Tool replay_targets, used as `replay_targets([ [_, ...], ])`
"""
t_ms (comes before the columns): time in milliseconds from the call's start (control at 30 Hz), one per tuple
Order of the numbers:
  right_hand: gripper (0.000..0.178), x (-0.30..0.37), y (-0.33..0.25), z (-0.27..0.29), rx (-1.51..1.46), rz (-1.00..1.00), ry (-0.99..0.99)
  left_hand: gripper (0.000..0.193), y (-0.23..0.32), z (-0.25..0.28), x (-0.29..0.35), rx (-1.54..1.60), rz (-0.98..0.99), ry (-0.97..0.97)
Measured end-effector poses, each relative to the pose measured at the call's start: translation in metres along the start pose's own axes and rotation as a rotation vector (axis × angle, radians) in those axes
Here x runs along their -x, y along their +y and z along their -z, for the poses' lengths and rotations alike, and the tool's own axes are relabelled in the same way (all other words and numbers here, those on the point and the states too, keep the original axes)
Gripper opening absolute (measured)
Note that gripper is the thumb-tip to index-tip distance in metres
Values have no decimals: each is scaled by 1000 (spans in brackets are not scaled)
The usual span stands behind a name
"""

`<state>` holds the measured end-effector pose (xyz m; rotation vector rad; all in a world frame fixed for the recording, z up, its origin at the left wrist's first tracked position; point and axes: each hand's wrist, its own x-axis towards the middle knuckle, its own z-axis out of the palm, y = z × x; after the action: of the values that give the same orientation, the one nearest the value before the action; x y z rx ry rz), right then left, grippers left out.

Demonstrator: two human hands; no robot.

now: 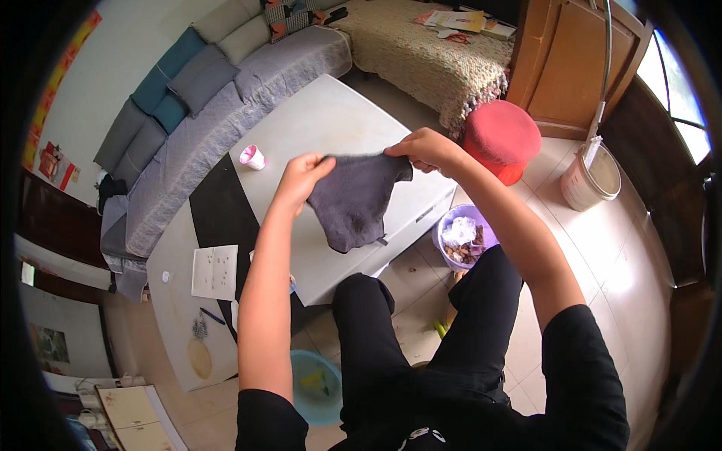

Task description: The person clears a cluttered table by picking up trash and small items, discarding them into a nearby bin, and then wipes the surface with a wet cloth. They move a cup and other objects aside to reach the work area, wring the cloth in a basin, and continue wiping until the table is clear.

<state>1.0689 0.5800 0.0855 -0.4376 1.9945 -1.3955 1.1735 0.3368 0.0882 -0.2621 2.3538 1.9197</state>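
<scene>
A dark grey cloth [353,199] hangs spread out between my two hands, above the white table [331,113]. My left hand [303,179] pinches its upper left corner, thumb on the near side. At the upper right corner, my right hand [423,150] grips the edge between thumb and fingers. The cloth's lower edge hangs loose and uneven, with a small tab at its lower right. Beyond my left hand, a pink and white paper cup [253,157] stands on the table.
Below the table's right edge sits a purple bin [461,234] with rubbish in it. A blue basin [316,387] of water is on the floor by my left leg. A red stool [502,135] and a white bucket [590,179] stand at the right. An open booklet [214,272] lies on the table's left part.
</scene>
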Motion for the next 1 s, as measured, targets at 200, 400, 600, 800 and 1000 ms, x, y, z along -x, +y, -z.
replay_targets([
  [200,40,-57,54,-44,476,181,479,42,-51,-38,-25,-840,-322,585],
  [400,66,-89,96,-146,750,157,408,45,-137,-66,51,-734,-153,325],
  [600,72,-129,87,-182,1008,146,562,40,-169,-13,104,-795,-72,317],
  [800,69,-141,108,-151,1103,234,557,40,-179,-28,100,-877,-152,304],
  [1000,67,-27,181,-81,1142,56,650,40,-189,-18,111,-943,-227,363],
])
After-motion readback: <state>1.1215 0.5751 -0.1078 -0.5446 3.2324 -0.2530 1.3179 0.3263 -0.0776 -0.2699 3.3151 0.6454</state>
